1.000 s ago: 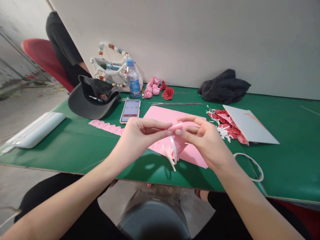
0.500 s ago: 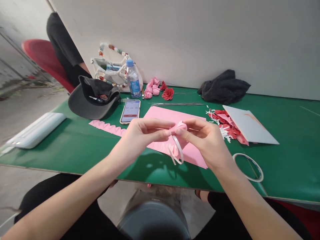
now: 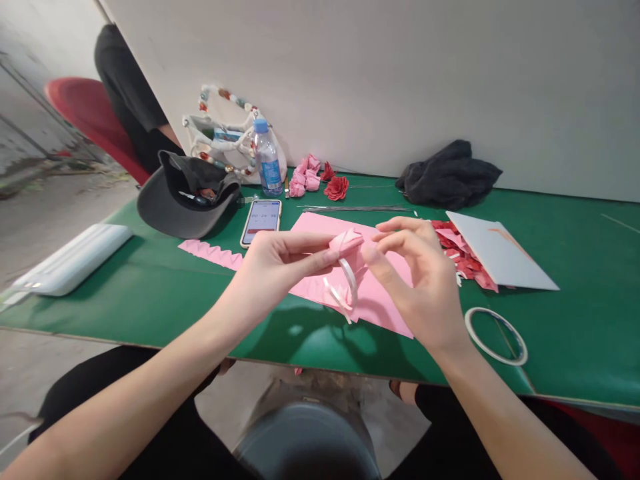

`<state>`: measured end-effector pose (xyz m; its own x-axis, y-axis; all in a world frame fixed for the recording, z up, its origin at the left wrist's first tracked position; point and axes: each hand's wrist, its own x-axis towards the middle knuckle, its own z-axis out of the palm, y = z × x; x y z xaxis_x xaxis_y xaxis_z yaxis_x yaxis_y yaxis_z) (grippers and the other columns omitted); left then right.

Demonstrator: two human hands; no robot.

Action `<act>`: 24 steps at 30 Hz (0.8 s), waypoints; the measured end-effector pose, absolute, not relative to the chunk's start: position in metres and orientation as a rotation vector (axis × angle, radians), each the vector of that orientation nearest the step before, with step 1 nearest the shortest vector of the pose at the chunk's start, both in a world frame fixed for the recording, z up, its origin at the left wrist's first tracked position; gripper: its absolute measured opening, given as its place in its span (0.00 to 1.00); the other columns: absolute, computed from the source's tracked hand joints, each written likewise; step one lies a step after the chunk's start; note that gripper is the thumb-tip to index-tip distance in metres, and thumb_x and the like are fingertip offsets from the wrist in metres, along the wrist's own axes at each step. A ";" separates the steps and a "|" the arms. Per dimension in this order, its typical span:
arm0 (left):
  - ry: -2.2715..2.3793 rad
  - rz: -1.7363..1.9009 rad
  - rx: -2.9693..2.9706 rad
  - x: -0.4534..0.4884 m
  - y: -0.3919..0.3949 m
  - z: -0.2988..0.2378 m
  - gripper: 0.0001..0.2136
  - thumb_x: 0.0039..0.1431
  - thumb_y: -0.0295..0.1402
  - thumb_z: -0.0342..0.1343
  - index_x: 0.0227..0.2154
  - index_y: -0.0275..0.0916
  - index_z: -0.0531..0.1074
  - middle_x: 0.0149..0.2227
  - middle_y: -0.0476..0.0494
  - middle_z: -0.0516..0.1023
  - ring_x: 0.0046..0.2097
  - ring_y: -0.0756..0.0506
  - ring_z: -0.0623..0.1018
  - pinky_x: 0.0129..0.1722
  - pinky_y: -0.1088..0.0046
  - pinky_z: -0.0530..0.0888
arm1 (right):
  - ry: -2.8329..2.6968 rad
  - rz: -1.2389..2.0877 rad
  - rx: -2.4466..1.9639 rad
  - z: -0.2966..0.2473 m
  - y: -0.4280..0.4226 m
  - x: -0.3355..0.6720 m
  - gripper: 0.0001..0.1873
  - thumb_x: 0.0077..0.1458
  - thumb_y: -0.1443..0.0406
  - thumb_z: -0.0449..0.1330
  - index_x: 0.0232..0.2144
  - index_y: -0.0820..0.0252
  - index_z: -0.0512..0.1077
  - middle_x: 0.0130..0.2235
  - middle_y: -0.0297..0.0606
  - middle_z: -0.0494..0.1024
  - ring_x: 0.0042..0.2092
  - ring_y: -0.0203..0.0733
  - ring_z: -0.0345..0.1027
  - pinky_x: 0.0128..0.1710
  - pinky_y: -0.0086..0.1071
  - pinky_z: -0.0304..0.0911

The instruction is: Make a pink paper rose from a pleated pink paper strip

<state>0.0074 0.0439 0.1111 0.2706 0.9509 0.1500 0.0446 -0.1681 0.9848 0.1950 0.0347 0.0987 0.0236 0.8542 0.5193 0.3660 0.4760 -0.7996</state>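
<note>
Paper rose [image 3: 345, 243] — one, pink — in left hand [image 3: 283, 273]

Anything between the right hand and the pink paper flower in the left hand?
Nothing visible: the right hand is just beside the rolled pink paper flower in the left hand; a white strip hangs below it.

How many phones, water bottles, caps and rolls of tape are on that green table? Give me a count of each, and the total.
Phone: 1
Plastic water bottle: 1
Dark baseball cap: 1
Roll of white tape: 1
Total: 4
</note>
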 end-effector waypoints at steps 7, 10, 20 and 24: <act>0.919 1.073 1.444 0.005 0.044 0.114 0.09 0.60 0.36 0.63 0.43 0.46 0.82 0.44 0.48 0.84 0.47 0.44 0.82 0.45 0.75 0.77 | -1.872 0.659 -1.173 0.109 0.032 0.202 0.07 0.54 0.62 0.66 0.25 0.54 0.76 0.55 0.36 0.72 0.59 0.46 0.66 0.58 0.42 0.63; 0.948 1.122 1.424 0.003 0.046 0.113 0.10 0.60 0.36 0.64 0.43 0.46 0.82 0.46 0.48 0.84 0.48 0.44 0.81 0.46 0.74 0.77 | -2.026 0.784 -1.336 0.117 0.036 0.218 0.11 0.54 0.57 0.65 0.24 0.52 0.76 0.58 0.33 0.72 0.62 0.50 0.64 0.61 0.46 0.60; 0.921 1.031 1.406 0.003 0.044 0.119 0.10 0.59 0.37 0.64 0.43 0.46 0.82 0.44 0.46 0.85 0.47 0.42 0.82 0.46 0.71 0.78 | -1.824 1.105 -1.228 0.119 0.051 0.236 0.17 0.56 0.51 0.64 0.43 0.52 0.76 0.49 0.39 0.80 0.54 0.49 0.72 0.55 0.42 0.66; 0.934 0.980 1.417 0.003 0.043 0.118 0.11 0.58 0.37 0.64 0.43 0.46 0.82 0.43 0.45 0.85 0.48 0.40 0.82 0.47 0.68 0.78 | -1.756 1.238 -1.093 0.111 0.048 0.213 0.14 0.56 0.55 0.66 0.41 0.55 0.79 0.42 0.37 0.83 0.45 0.44 0.76 0.47 0.37 0.70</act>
<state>0.0034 0.0434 0.1184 0.3416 0.9380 0.0581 0.0124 -0.0663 0.9977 0.2131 0.0481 0.1108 -0.3861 0.9190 0.0797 0.2335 0.1810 -0.9554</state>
